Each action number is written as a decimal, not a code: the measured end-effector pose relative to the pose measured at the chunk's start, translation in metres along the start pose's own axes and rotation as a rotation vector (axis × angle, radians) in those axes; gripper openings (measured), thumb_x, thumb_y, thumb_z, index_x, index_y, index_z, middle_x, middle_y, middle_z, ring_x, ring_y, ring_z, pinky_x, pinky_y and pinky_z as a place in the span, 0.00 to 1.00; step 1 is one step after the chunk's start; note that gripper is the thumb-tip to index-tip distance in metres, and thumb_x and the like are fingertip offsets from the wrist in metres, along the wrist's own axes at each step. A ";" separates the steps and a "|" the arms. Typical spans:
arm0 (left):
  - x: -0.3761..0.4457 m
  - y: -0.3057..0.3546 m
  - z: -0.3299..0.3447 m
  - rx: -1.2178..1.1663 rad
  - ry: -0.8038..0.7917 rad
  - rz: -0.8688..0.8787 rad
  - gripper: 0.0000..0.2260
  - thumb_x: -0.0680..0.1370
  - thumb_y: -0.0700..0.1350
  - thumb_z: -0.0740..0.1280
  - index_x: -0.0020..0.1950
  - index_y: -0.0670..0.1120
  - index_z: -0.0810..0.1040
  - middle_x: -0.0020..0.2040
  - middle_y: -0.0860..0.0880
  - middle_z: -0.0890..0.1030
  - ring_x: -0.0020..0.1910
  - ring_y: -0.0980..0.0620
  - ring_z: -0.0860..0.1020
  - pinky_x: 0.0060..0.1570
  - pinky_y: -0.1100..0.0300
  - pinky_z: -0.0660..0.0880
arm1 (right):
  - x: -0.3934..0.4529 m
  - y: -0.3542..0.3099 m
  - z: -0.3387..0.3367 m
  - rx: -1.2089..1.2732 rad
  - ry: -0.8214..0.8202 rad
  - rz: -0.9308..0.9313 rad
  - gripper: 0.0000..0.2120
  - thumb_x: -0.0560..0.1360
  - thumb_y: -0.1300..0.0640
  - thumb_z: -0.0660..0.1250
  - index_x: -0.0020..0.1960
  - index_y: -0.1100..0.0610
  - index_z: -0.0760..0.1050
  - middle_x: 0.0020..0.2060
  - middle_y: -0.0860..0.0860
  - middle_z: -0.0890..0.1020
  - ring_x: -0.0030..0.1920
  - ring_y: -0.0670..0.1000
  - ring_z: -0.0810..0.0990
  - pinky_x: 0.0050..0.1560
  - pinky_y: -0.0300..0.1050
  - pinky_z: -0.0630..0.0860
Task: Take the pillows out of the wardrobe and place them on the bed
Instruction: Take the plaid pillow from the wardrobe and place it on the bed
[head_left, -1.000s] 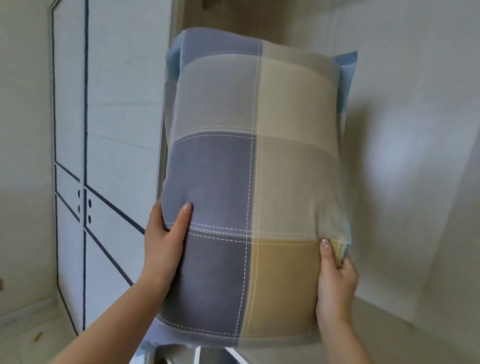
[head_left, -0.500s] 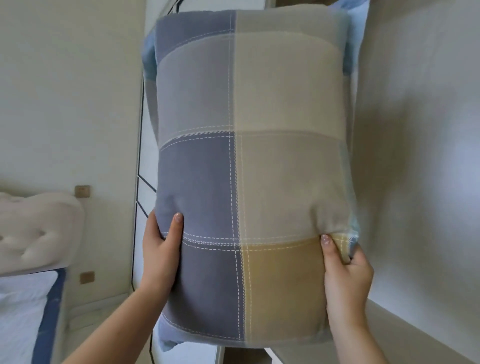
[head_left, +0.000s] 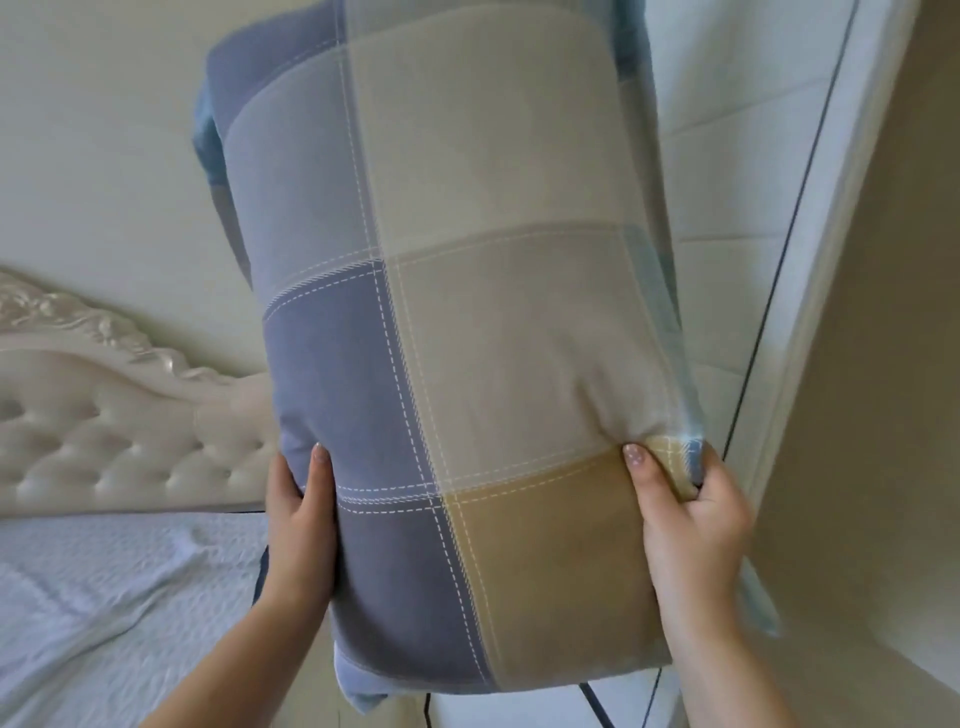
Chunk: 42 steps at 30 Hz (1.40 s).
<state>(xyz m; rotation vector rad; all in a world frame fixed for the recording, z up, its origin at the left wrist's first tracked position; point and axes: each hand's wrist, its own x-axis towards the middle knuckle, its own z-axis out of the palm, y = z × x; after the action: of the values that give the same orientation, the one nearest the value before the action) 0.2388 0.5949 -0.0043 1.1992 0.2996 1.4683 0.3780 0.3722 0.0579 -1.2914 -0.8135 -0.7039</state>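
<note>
You gripped the pillow (head_left: 467, 338) upright between both hands, left hand (head_left: 298, 525) and right hand (head_left: 691, 525) clamping its lower edges (carry step, I judged). Beyond your left hand lay the bed (head_left: 104, 597); next you needed to lower it there.

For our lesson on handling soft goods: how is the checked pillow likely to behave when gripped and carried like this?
Probably soft: the pillow puckers where the right hand pinches its edge. Likely light for its bulk, since the left hand only presses its side while it stands nearly upright. It seems to hold its shape rather than flop.
</note>
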 end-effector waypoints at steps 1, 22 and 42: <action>0.007 -0.006 -0.011 0.004 0.022 -0.019 0.23 0.72 0.64 0.63 0.62 0.54 0.75 0.55 0.56 0.83 0.53 0.60 0.80 0.53 0.55 0.74 | 0.000 0.005 0.016 0.012 -0.033 0.008 0.06 0.66 0.39 0.67 0.38 0.39 0.76 0.33 0.36 0.80 0.34 0.37 0.78 0.32 0.25 0.68; 0.095 -0.188 -0.163 0.159 0.249 -0.574 0.25 0.66 0.53 0.72 0.60 0.46 0.76 0.54 0.47 0.85 0.53 0.49 0.83 0.50 0.53 0.77 | 0.031 0.212 0.346 0.154 -0.869 0.091 0.03 0.72 0.45 0.68 0.40 0.42 0.77 0.33 0.41 0.80 0.36 0.35 0.78 0.33 0.27 0.70; 0.258 -0.330 -0.299 0.060 0.570 -0.752 0.26 0.65 0.53 0.73 0.61 0.45 0.75 0.54 0.48 0.86 0.53 0.48 0.84 0.54 0.50 0.78 | -0.037 0.316 0.697 0.221 -1.241 0.168 0.11 0.72 0.44 0.68 0.39 0.51 0.79 0.28 0.53 0.80 0.27 0.43 0.73 0.27 0.33 0.67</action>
<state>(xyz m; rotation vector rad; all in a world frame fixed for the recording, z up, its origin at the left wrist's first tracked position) 0.2444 1.0436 -0.2556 0.5687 1.0620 1.0897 0.5335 1.1093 -0.0844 -1.5119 -1.6706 0.4282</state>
